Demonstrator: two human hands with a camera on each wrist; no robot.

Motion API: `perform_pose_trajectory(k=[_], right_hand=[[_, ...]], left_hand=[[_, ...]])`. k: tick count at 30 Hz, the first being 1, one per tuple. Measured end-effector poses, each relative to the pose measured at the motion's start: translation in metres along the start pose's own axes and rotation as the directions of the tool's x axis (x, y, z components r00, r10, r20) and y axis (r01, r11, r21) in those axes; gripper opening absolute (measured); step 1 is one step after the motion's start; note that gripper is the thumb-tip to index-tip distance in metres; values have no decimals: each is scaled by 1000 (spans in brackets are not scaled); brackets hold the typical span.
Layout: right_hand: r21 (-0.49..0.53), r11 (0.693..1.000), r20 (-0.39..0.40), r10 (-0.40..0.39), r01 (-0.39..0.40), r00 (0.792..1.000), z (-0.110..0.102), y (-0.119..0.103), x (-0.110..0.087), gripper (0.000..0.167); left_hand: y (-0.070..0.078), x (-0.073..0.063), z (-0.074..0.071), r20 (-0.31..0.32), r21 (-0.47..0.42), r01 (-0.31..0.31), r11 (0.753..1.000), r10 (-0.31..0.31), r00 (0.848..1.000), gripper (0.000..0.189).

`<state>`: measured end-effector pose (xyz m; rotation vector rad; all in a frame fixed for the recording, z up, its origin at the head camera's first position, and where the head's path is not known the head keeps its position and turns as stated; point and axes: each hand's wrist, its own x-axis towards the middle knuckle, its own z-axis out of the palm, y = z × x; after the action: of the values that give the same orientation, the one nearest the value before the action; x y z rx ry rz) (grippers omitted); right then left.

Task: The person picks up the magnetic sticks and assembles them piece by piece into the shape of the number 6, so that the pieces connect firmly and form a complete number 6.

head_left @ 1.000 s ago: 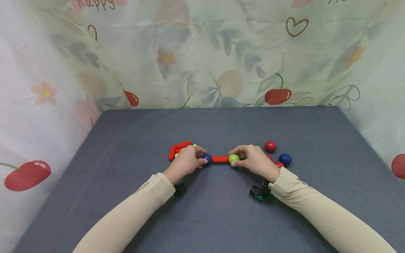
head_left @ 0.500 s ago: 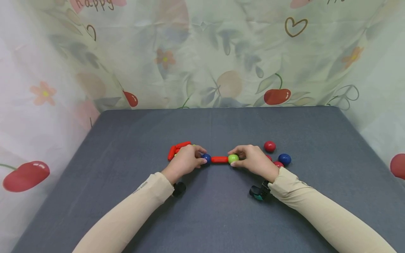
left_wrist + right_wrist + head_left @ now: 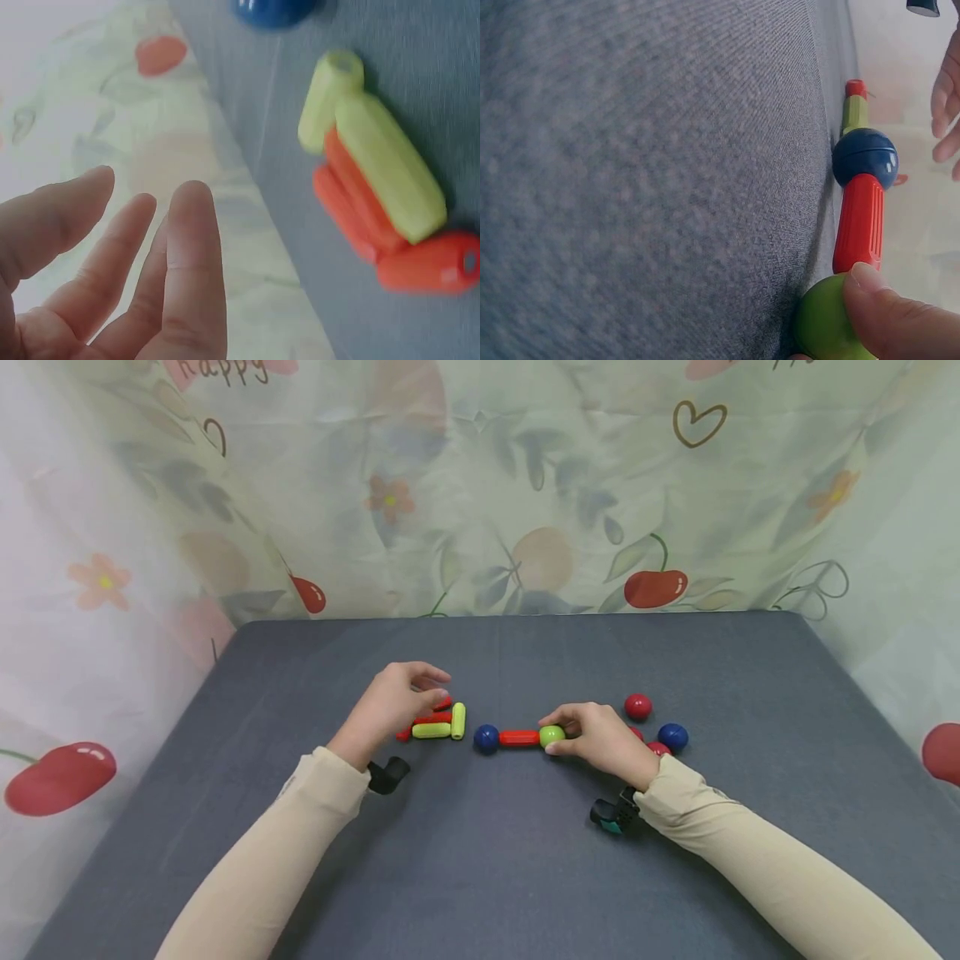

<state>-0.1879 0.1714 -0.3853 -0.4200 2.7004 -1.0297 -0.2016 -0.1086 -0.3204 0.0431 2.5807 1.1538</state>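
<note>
A blue ball (image 3: 486, 739), a red rod (image 3: 519, 738) and a green ball (image 3: 551, 736) are joined in a straight row on the table. My right hand (image 3: 600, 739) pinches the green ball between thumb and fingers; its thumb (image 3: 885, 311) lies against the ball in the right wrist view. The left hand (image 3: 393, 706) hovers above a small pile of rods, holding nothing. In the left wrist view its fingers (image 3: 193, 255) are spread from the thumb. The pile has yellow-green rods (image 3: 390, 165) beside red rods (image 3: 431, 262), partly hidden by the left hand in the head view.
Right of my right hand lie a red ball (image 3: 638, 707), a blue ball (image 3: 673, 737) and more red balls (image 3: 658, 748) partly covered by the hand. A printed curtain (image 3: 480, 510) hangs behind the grey table (image 3: 495, 877).
My left hand has let go of the blue ball and moved left and up, over the rods, uncovering the yellow-green ones. The right hand has kept its hold on the green ball.
</note>
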Motion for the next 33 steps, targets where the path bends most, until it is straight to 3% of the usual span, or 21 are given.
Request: perform_pose_trajectory(k=[7,18,24,33], right_hand=[[-9,1000,-3,-5,5,1000,0,1,1,33],[-2,1000,-1,11,-11,1000,1,1,1,34],[7,1000,2,13,-13,1000,1,1,0,34],[6,1000,-6,-1,1,1000,1,1,0,34]], left_hand=[[-21,7,-18,-43,-38,71,997,-72,996,34],[-59,24,-14,-31,-108,216,970,-220,975,41],[-66,29,-12,24,-157,277,948,-277,961,46],[-68,32,-11,31,-129,283,950,-281,959,46]])
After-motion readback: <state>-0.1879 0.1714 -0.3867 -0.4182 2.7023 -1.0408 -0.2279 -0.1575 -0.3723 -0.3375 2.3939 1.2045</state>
